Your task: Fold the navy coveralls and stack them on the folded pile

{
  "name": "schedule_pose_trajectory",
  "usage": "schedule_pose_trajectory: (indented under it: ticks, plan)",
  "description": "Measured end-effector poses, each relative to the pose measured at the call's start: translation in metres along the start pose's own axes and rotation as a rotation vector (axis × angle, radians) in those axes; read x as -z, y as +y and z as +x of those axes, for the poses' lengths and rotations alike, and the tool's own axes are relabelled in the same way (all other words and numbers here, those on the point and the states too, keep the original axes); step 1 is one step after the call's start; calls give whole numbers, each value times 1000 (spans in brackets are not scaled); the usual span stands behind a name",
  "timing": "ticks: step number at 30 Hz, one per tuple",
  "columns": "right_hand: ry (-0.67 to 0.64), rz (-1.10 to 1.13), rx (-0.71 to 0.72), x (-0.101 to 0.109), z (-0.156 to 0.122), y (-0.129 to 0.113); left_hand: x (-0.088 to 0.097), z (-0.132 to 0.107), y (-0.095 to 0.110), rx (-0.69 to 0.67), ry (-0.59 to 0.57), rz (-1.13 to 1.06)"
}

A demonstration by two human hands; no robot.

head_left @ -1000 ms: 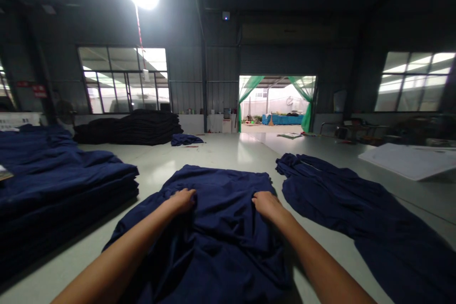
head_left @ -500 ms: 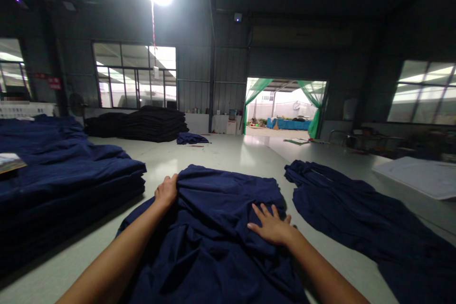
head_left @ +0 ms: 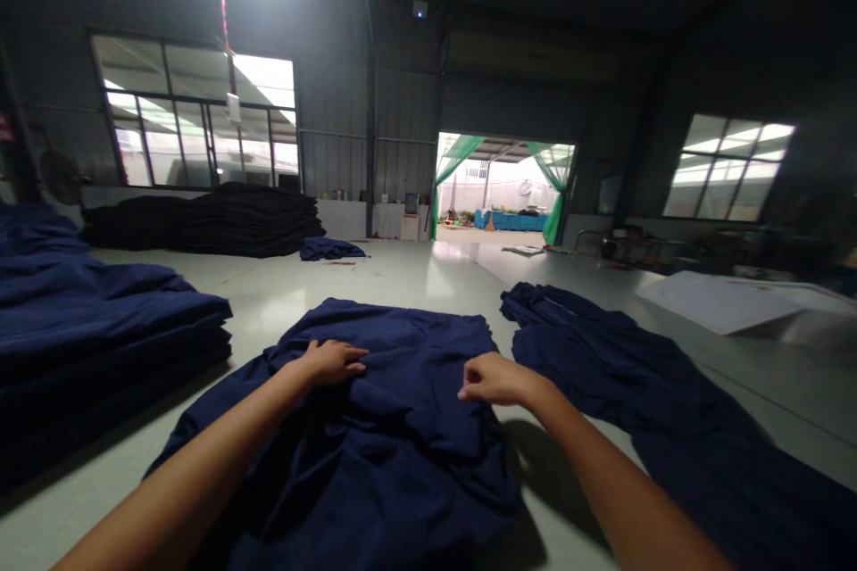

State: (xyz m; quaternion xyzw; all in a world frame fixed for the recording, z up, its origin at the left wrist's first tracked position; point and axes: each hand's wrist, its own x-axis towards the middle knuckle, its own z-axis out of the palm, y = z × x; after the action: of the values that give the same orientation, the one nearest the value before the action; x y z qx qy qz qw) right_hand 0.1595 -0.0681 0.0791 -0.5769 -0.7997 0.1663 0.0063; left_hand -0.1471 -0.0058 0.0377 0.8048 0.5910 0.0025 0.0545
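Note:
A rumpled navy cloth (head_left: 402,410) lies spread on the pale table (head_left: 415,281) in front of me. My left hand (head_left: 328,361) rests flat on its upper left part, fingers stretched out towards the right. My right hand (head_left: 492,379) is at the cloth's right edge, wrist raised, fingers curled together with their tips pinching a fold of the fabric. Both forearms reach in from the bottom of the view.
A second navy cloth (head_left: 616,375) lies crumpled to the right. A stack of folded navy cloths (head_left: 94,321) stands at the left, and a dark stack (head_left: 220,219) at the back left. White sheets (head_left: 723,299) lie far right. An open doorway (head_left: 502,187) is ahead.
My left hand has let go of the cloth's far corner and come down flat on it. My right hand has changed from spread flat to curled at the right edge.

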Motion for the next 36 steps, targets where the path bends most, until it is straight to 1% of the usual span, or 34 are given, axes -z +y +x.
schedule_pose_trajectory:
  ticks: [1,2,3,4,5,7,8,9,10,11,12,13,14,16,17,18,19,20,22,24,25,26,27,28,29,30,31,33,34,36]
  plan:
    - [-54,-15,-15,-1,-9,-6,-4,3,4,64,-89,-12]
    - [-109,-42,-17,-5,-18,-12,-9,6,6,156,-142,-15]
    - [-135,-88,-8,-11,-29,-19,-15,9,6,244,-160,-14]
    - [-130,-145,12,-19,-39,-24,-19,11,6,305,-152,-15]
    - [-120,-214,28,-27,-49,-28,-23,13,4,332,-140,-19]
    - [-83,-307,48,-38,-66,-30,-25,14,-1,326,-133,-43]
    - [-102,-329,54,-39,-71,-27,-24,13,-3,311,-144,-55]
    - [-158,-321,56,-37,-74,-23,-21,12,-3,298,-159,-59]
    - [-248,-285,48,-32,-74,-18,-17,10,-2,290,-167,-47]
    - [-338,-229,35,-25,-71,-13,-13,9,1,276,-156,-22]
    - [-381,-168,23,-17,-65,-8,-9,8,7,245,-120,7]
    - [-358,-104,7,-10,-57,-5,-6,7,15,196,-64,29]
    - [-242,-62,3,-5,-48,-4,-3,7,24,130,0,36]
    - [163,-35,0,-7,-25,-3,-2,7,44,-21,100,1]
    - [304,-16,-2,-13,-13,-3,-3,6,52,-76,108,-30]
    - [398,-14,8,-22,-1,-3,-5,5,59,-102,88,-56]
    - [408,-24,-11,-32,9,0,-7,4,64,-105,50,-76]
    - [348,-31,-40,-42,17,5,-8,1,65,-89,3,-90]
    - [108,-29,-137,-56,29,17,-9,-6,60,-14,-88,-109]
    - [-27,-37,-231,-57,34,27,-8,-14,47,91,-149,-108]
    - [-43,-40,-297,-54,33,28,-6,-19,39,141,-170,-99]
    - [-27,-41,-359,-50,31,24,-5,-23,30,181,-190,-86]
    - [11,-39,-403,-48,27,17,-4,-26,23,212,-209,-74]
    - [48,-28,-415,-47,22,8,-4,-29,15,236,-225,-64]
    - [70,-18,-376,-48,17,-3,-4,-31,9,254,-238,-54]
    - [66,-7,-295,-52,10,-15,-4,-31,3,272,-248,-47]
    - [26,1,-220,-57,4,-25,-4,-32,-2,285,-258,-44]
    - [-31,-72,-137,-68,-7,-39,-2,-32,-8,285,-274,-49]
    - [-62,-105,-132,-71,-12,-42,0,-33,-10,266,-289,-54]
    - [-98,-143,-164,-73,-17,-46,8,-37,-8,220,-316,-58]
